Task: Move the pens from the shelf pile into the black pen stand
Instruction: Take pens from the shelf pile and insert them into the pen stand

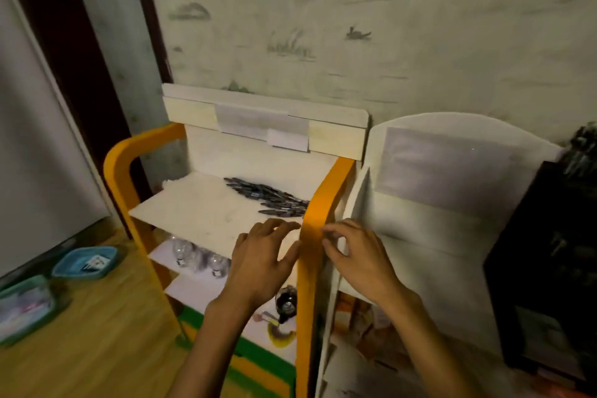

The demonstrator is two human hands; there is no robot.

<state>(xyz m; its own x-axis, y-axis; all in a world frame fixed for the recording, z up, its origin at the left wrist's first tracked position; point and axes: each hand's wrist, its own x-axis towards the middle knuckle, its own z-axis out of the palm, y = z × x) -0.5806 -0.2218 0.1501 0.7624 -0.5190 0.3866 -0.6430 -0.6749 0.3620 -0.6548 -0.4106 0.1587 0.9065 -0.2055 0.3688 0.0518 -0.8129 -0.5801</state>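
A pile of several dark pens (269,196) lies on the right part of the white top shelf (193,213) of an orange-framed rack. My left hand (263,260) hovers over the shelf's front right corner, fingers loosely curled, holding nothing. My right hand (355,255) is just right of the orange side post (318,213), fingers loosely curled and empty. Both hands are in front of the pen pile and apart from it. No black pen stand shows in this view.
Lower shelves hold clear glass items (197,257) and a dark bottle (286,302). A white shelf unit (436,203) stands to the right, with a black cabinet (549,252) beyond it. Two teal trays (84,262) sit on the wooden floor at left.
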